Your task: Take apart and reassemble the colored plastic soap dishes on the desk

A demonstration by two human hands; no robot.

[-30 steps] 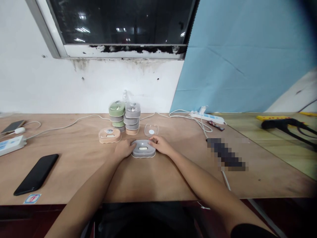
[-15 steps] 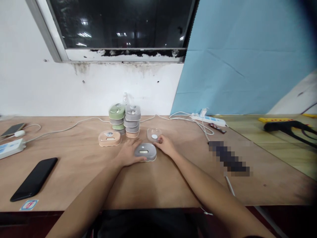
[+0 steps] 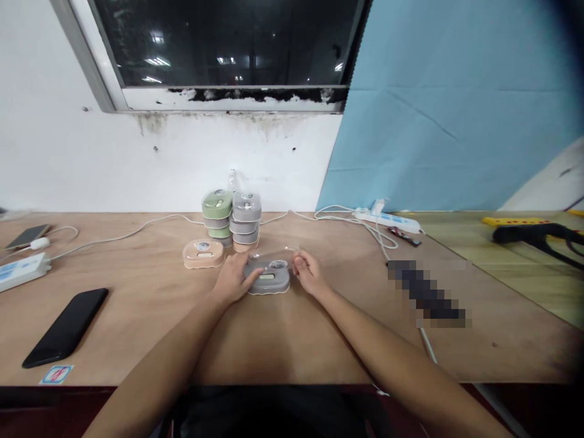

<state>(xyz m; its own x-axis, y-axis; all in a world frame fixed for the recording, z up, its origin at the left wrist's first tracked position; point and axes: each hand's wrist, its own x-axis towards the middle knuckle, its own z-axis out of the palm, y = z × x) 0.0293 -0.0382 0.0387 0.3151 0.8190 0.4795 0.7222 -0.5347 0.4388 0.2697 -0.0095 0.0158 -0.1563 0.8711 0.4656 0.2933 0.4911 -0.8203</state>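
Note:
A grey oval plastic box (image 3: 269, 286) with a pale bar on its top sits on the table in front of me. My left hand (image 3: 233, 278) grips its left end, the thumb over the near side. Pinched by its right edge in my right hand (image 3: 310, 275) is a clear plastic lid (image 3: 286, 250), tilted above the back of the box. A round printed sticker (image 3: 278, 264) shows on the lid. Whether the left fingertips also touch the lid I cannot tell.
Behind my left hand are a peach box (image 3: 204, 254), a stack topped by a green box (image 3: 217, 205) and one topped by a grey box (image 3: 246, 208). A black phone (image 3: 66, 327) lies left. White power strips (image 3: 387, 220) and cables run along the sides.
My right hand has lifted the clear lid off the table behind the box and brought it over the grey box. My left hand has shifted slightly, its thumb now higher on the box.

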